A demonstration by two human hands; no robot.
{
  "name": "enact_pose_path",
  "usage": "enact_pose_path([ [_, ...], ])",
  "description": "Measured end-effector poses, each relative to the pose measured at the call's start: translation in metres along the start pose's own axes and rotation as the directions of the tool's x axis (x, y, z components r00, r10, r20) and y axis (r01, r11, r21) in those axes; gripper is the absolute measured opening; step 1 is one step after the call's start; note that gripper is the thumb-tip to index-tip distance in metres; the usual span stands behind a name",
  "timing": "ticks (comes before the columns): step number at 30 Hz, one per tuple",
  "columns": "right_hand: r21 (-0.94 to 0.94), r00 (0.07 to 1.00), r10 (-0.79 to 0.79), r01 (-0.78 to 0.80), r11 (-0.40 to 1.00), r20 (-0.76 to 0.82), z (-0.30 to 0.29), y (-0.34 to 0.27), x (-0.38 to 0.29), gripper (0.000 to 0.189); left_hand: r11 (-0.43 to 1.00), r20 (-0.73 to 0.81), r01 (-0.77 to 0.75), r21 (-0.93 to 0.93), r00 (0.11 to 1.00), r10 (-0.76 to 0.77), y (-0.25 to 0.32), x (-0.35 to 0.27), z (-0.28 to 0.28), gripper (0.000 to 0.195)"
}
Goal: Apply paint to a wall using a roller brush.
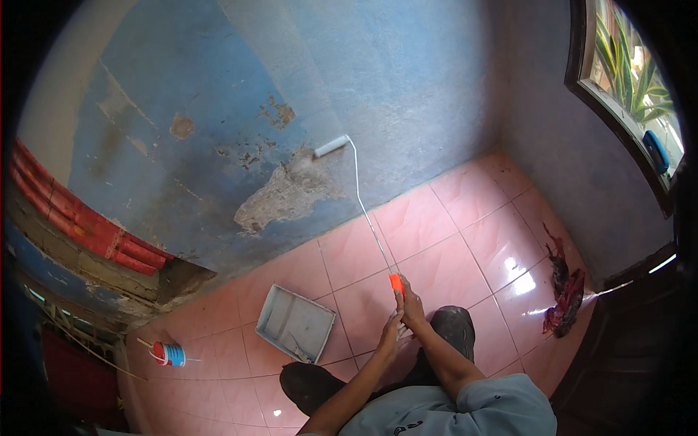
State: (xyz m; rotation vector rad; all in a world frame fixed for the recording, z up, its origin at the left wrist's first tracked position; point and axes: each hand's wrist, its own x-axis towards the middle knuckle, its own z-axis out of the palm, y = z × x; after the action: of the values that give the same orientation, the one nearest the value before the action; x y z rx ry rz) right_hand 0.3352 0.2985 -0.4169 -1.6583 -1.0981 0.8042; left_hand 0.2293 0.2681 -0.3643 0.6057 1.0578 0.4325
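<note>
A paint roller with a white sleeve (331,146) lies against the blue wall (218,71), at the upper edge of a bare, peeled patch (283,196). Its long bent metal rod (376,234) runs down to an orange handle (396,283). My right hand (413,306) is closed around that handle. Just below it, my left hand (390,333) is at the handle's lower end, pressed close to the right; some of its fingers are hidden. On the floor to the left sits a grey-white paint tray (297,321) with pale paint in it.
A small blue-and-red paint bucket (170,353) with a stick in it stands on the pink tiled floor (392,245). A dark red crumpled cloth (564,297) lies at the right. Red fabric (82,218) hangs at the left wall opening. A window (627,82) is at upper right.
</note>
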Motion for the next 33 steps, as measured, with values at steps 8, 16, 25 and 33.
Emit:
enact_pose_path([
  [8, -0.023, 0.984, 0.171, -0.17, 0.985, 0.043, 0.005, 0.02, -0.007, 0.044, 0.997, -0.034, 0.047, 0.064, 0.998, -0.045, -0.007, -0.003, -0.009, 0.083],
  [16, 0.006, 0.998, 0.053, -0.053, 0.999, -0.045, 0.007, 0.012, 0.012, 0.04, 0.988, 0.012, -0.126, 0.093, 0.992, 0.126, -0.002, -0.004, 0.005, 0.081],
  [25, -0.038, 0.99, 0.141, -0.142, 0.989, -0.022, 0.011, 0.035, -0.009, 0.041, 0.998, -0.035, 0.02, 0.061, 0.999, -0.018, -0.014, -0.006, 0.0, 0.079],
  [33, -0.028, 0.997, 0.05, -0.052, 0.998, -0.066, 0.01, 0.027, -0.009, 0.043, 0.999, -0.026, 0.014, 0.045, 1.0, -0.013, -0.016, 0.001, -0.011, 0.083],
])
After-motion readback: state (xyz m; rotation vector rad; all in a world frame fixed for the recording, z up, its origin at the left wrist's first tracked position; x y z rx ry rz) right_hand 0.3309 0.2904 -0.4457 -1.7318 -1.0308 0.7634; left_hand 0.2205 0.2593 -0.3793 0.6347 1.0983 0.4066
